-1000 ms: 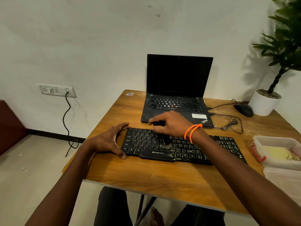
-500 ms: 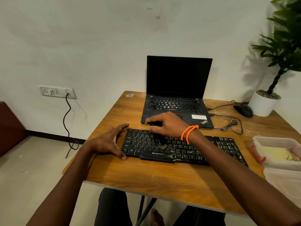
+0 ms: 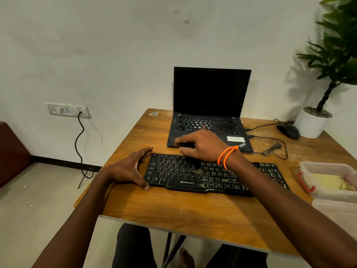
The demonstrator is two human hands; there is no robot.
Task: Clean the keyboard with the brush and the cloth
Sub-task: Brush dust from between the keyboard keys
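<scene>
A wooden table (image 3: 193, 209) stands against a pale wall and carries everything else. At its far edge sits an open black laptop (image 3: 210, 105) with a dark screen, and to the right of it a leafy plant in a white pot (image 3: 313, 122) stands at the table's far right corner. In front of the laptop, nearer the person, lies the black keyboard (image 3: 214, 176), set lengthwise across the table, with pale crumbs and smears showing on its middle and right-hand keys. At the right edge of the table are two clear plastic containers (image 3: 328, 178), the farther one holding something pale yellow that cannot be made out. The left hand (image 3: 127, 168) rests at the keyboard's left end, its fingers relaxed and spread, the thumb touching the near left corner and the fingertips at the far left corner. The right hand (image 3: 202, 147), with orange bands (image 3: 227, 155) on the wrist, hovers over the keyboard's far middle, its fingers curled round the dark handle of the brush (image 3: 193, 164), whose bristles point down and touch the keys in the middle rows. A black mouse (image 3: 288, 131) lies just beside the pot, its cable (image 3: 274, 149) looped on the table to the right of the laptop.
</scene>
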